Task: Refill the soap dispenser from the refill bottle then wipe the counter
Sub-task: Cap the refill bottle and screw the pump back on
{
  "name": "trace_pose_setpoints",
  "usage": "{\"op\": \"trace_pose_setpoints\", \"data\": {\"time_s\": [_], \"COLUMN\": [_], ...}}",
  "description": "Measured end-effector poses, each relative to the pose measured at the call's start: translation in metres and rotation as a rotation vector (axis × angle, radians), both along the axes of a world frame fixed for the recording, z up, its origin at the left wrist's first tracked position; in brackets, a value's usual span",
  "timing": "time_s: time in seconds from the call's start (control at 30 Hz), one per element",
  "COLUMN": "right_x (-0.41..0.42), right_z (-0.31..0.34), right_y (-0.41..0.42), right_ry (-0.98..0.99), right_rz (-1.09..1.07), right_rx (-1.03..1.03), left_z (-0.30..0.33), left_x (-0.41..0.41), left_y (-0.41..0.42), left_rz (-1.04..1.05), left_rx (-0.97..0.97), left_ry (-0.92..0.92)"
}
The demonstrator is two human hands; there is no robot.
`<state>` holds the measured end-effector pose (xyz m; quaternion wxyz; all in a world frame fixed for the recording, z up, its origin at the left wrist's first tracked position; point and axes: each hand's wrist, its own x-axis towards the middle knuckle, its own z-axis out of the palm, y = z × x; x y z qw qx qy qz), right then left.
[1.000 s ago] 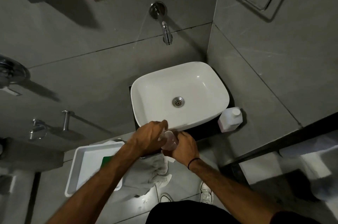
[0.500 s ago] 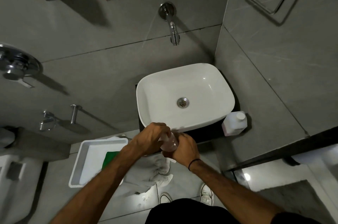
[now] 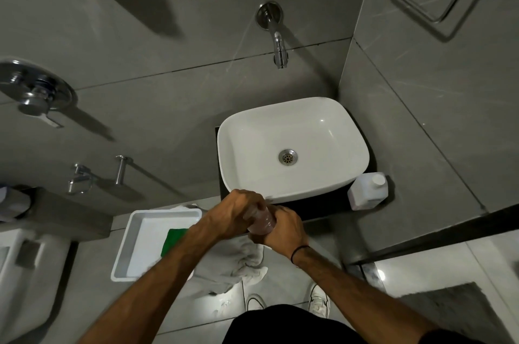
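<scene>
A small clear soap dispenser [image 3: 259, 221] with pinkish liquid is held in front of the white basin [image 3: 292, 147], just above the dark counter [image 3: 323, 207]. My left hand [image 3: 236, 210] wraps over its top, hiding the cap or pump. My right hand [image 3: 283, 228] grips its lower body from the right. The white refill bottle [image 3: 368, 190] with a white cap stands upright on the counter at the basin's right corner, apart from both hands. A light grey cloth [image 3: 241, 262] lies crumpled below my hands.
A white tray [image 3: 143, 242] holding a green sponge [image 3: 172, 241] sits to the left. A wall tap [image 3: 278, 43] hangs over the basin. A toilet [image 3: 25, 282] is at the far left, tiled walls close in behind and right, and a grey mat [image 3: 460, 312] lies on the floor.
Both hands keep their hold on the dispenser in the same spot. The view has shifted slightly, so everything sits a little further right in the frame.
</scene>
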<state>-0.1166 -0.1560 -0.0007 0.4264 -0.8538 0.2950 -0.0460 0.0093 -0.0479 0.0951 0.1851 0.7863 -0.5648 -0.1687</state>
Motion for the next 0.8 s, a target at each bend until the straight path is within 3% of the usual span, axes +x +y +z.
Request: {"op": "trace_pose_setpoints", "data": {"time_s": [0.2, 0.57, 0.8], "right_x": [0.003, 0.026, 0.048], "right_z": [-0.001, -0.025, -0.06], "right_y": [0.008, 0.037, 0.047], "right_ry": [0.011, -0.052, -0.038], "right_rz": [0.02, -0.137, -0.172], "right_rx": [0.028, 0.108, 0.129], "left_z": [-0.01, -0.062, -0.103], "left_x": [0.008, 0.012, 0.03], "left_y": [0.015, 0.047, 0.062], "left_rz": [0.051, 0.399, 0.401], "left_rx": [-0.005, -0.047, -0.051], "left_ry": [0.062, 0.273, 0.266]}}
